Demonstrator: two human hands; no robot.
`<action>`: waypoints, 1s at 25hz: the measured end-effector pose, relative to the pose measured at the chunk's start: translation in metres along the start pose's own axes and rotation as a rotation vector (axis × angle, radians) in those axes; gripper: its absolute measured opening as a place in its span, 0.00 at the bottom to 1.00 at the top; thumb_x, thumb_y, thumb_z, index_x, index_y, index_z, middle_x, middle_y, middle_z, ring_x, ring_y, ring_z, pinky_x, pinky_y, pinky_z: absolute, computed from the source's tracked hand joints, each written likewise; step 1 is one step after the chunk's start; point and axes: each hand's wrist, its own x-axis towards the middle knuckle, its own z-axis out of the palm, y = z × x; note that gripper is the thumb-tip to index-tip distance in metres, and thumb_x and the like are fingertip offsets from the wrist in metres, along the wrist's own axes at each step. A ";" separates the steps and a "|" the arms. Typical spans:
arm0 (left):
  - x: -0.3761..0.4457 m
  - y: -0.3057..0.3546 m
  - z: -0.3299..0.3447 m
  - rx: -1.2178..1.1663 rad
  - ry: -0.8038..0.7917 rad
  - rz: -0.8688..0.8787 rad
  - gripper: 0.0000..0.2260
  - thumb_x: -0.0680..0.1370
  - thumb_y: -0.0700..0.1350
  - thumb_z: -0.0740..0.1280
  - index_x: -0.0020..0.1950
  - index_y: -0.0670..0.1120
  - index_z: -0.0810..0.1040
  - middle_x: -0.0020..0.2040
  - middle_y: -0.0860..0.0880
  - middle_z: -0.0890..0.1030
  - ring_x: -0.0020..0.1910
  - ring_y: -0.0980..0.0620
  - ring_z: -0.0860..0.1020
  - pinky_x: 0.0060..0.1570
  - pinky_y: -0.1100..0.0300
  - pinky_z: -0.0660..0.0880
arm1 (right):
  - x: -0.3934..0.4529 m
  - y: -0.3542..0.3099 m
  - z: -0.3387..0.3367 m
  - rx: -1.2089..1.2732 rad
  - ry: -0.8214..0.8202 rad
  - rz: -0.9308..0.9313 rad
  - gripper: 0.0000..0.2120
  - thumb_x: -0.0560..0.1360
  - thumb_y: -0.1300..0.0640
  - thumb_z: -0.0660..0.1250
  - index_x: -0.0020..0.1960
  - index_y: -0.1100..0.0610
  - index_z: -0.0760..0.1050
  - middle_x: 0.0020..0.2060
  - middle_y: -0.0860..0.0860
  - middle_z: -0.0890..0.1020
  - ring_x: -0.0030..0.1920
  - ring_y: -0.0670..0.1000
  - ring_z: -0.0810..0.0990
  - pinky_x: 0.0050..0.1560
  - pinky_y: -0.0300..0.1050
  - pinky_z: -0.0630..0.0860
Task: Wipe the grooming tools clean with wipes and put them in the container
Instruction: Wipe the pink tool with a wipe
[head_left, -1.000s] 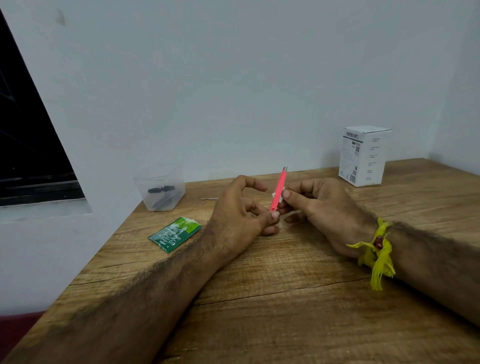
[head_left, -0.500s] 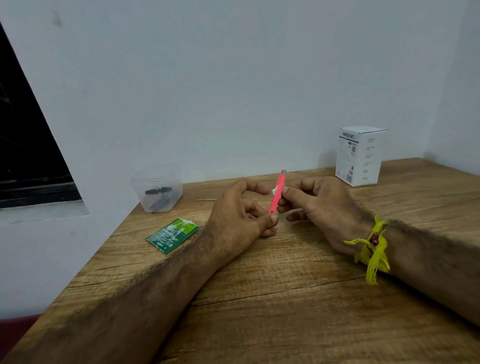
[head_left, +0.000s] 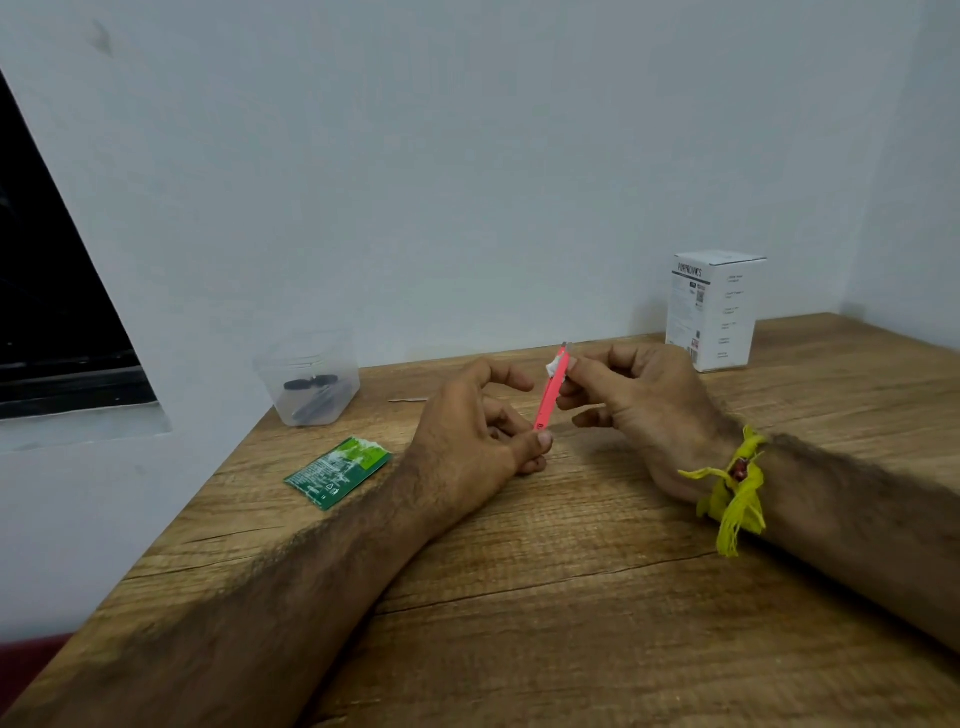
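Note:
A pink tweezer-like tool (head_left: 549, 396) stands tilted above the wooden table. My left hand (head_left: 475, 434) pinches its lower end between thumb and fingers. My right hand (head_left: 631, 397) pinches a small white wipe (head_left: 552, 368) round the tool's upper part, just below the metal tip. A clear plastic container (head_left: 307, 378) stands at the back left against the wall and holds dark tools. A thin metal tool (head_left: 408, 400) lies on the table behind my left hand.
A torn green wipe sachet (head_left: 337, 472) lies left of my left wrist. A white carton box (head_left: 712, 310) stands at the back right by the wall. The table's left edge (head_left: 171, 525) runs along a white ledge.
My right hand with the wipe has slid up the pink tool toward its tip. My left hand keeps its hold on the lower end.

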 end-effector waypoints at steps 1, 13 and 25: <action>0.000 -0.001 0.000 -0.003 0.001 -0.002 0.19 0.73 0.33 0.75 0.59 0.44 0.74 0.39 0.41 0.86 0.36 0.47 0.86 0.39 0.59 0.83 | 0.001 0.000 0.000 0.019 0.032 0.008 0.07 0.75 0.59 0.73 0.42 0.63 0.83 0.35 0.56 0.85 0.35 0.49 0.84 0.33 0.40 0.79; 0.003 -0.005 -0.002 -0.129 -0.008 -0.084 0.14 0.74 0.33 0.74 0.56 0.42 0.77 0.40 0.39 0.86 0.38 0.46 0.86 0.41 0.57 0.83 | 0.005 0.001 0.001 0.040 0.108 0.082 0.06 0.75 0.60 0.71 0.40 0.62 0.81 0.33 0.55 0.83 0.34 0.51 0.83 0.32 0.45 0.78; 0.010 -0.012 -0.004 -0.161 0.202 -0.161 0.10 0.71 0.31 0.75 0.49 0.41 0.80 0.38 0.42 0.86 0.37 0.45 0.86 0.46 0.48 0.84 | 0.032 -0.004 0.038 -0.062 0.256 0.235 0.15 0.68 0.62 0.70 0.25 0.56 0.71 0.21 0.50 0.73 0.23 0.51 0.72 0.20 0.34 0.62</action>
